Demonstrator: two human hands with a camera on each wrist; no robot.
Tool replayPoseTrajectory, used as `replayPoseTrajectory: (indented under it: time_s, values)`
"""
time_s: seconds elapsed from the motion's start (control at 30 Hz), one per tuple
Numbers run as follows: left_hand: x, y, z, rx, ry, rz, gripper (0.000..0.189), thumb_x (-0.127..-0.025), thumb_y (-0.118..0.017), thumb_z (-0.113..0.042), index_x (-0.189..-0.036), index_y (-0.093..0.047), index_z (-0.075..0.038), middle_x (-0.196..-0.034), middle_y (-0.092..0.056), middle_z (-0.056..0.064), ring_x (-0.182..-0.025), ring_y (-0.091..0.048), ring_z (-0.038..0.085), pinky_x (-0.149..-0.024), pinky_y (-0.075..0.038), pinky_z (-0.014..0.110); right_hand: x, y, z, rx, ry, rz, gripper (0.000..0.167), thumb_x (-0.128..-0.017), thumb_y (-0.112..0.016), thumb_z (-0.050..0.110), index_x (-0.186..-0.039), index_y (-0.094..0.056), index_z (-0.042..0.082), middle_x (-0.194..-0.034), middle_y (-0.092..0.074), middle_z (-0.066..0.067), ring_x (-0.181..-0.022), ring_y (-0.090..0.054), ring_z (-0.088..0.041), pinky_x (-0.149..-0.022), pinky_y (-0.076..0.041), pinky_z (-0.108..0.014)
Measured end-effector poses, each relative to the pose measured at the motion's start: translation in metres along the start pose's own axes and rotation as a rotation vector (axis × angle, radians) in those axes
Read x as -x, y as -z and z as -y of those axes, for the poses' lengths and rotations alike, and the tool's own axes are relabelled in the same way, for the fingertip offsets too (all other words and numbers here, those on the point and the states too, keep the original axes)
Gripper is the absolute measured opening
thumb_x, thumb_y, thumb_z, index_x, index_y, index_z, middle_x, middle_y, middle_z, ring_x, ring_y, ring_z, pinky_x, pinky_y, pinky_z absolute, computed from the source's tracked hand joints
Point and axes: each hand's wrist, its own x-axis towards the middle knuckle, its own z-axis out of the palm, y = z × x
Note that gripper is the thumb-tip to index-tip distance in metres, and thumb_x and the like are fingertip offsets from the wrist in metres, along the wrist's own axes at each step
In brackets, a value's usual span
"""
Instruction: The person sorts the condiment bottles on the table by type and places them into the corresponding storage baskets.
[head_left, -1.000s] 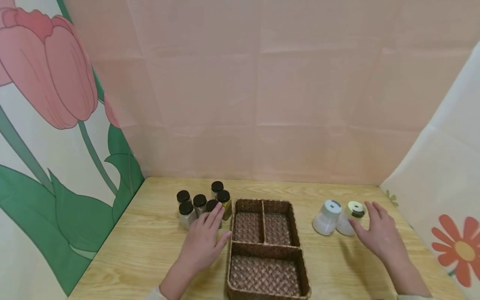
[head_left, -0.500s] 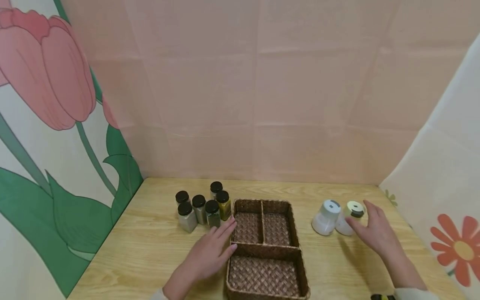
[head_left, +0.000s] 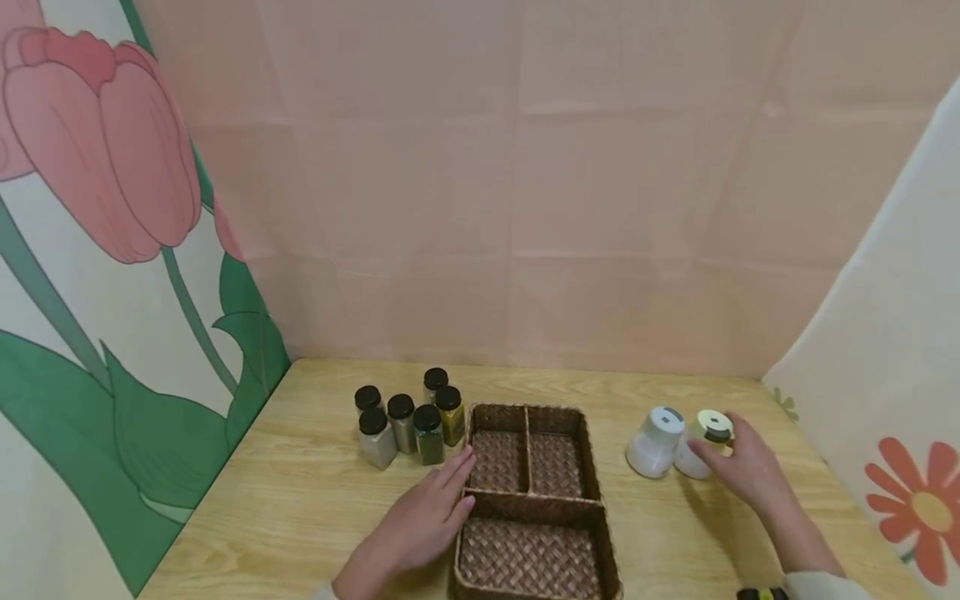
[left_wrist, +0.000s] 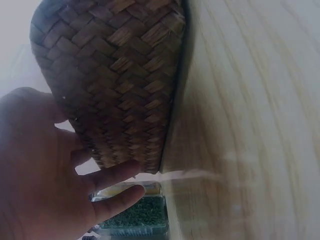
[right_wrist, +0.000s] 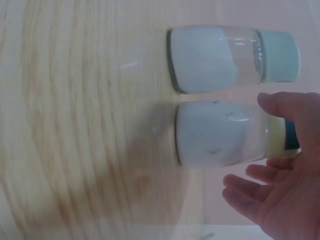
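Two clear jars of white contents stand upright side by side on the right of the table. One is a jar with a pale blue cap (right_wrist: 202, 59), the other a jar with a pale yellow cap (right_wrist: 217, 134). My right hand (head_left: 750, 467) is around the yellow cap, thumb on one side and fingers on the other; firm contact does not show. My left hand (head_left: 420, 517) rests its fingertips against the left side of the brown woven basket (head_left: 528, 506), fingers fairly straight. In the left wrist view the hand (left_wrist: 45, 175) lies along the woven wall.
Several black-capped spice jars (head_left: 402, 429) stand left of the basket's far end, the green-filled jar (head_left: 429, 442) near my left fingertips. The basket has three compartments. A pink cloth backdrop (head_left: 517, 208) rises behind the wooden table (head_left: 292, 467).
My left hand has moved from above the spice jars back and right to the basket's left side. My right hand has closed in slightly around the yellow-capped jar.
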Motion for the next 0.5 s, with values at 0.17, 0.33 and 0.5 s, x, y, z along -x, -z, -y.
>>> replayPoseTrajectory:
  time_s: [0.17, 0.33, 0.5]
  values:
    - [-0.0008, -0.0014, -0.0040, 0.034, 0.029, 0.022, 0.059, -0.111, -0.026, -0.041, -0.164, -0.018, -0.015, -0.170, -0.011, 0.001, -0.150, -0.030, 0.028, -0.114, -0.038, 0.049, -0.0025, -0.0016, -0.0017, -0.030, -0.060, 0.041, 0.098, -0.098, -0.060, 0.053, -0.149, -0.018, -0.020, -0.138, -0.034, -0.050, -0.118, -0.044, -0.065, -0.092, -0.043, -0.071]
    - [-0.0007, -0.0038, -0.0047, 0.062, 0.068, 0.043, 0.059, -0.111, -0.030, -0.039, -0.164, -0.015, -0.016, -0.171, -0.004, -0.005, -0.150, -0.031, 0.026, -0.110, -0.043, 0.050, -0.0030, -0.0039, -0.0047, -0.048, -0.111, 0.102, 0.106, -0.096, -0.059, 0.060, -0.149, -0.014, -0.021, -0.138, -0.033, -0.052, -0.120, -0.041, -0.066, -0.093, -0.043, -0.070]
    - [-0.0019, -0.0066, -0.0042, 0.058, 0.069, 0.040, 0.060, -0.111, -0.030, -0.038, -0.164, -0.014, -0.017, -0.171, -0.002, -0.006, -0.148, -0.034, 0.026, -0.106, -0.046, 0.050, -0.0012, -0.0086, -0.0086, -0.060, -0.105, 0.079, 0.103, -0.096, -0.061, 0.058, -0.146, -0.020, -0.021, -0.136, -0.037, -0.051, -0.120, -0.042, -0.067, -0.092, -0.043, -0.070]
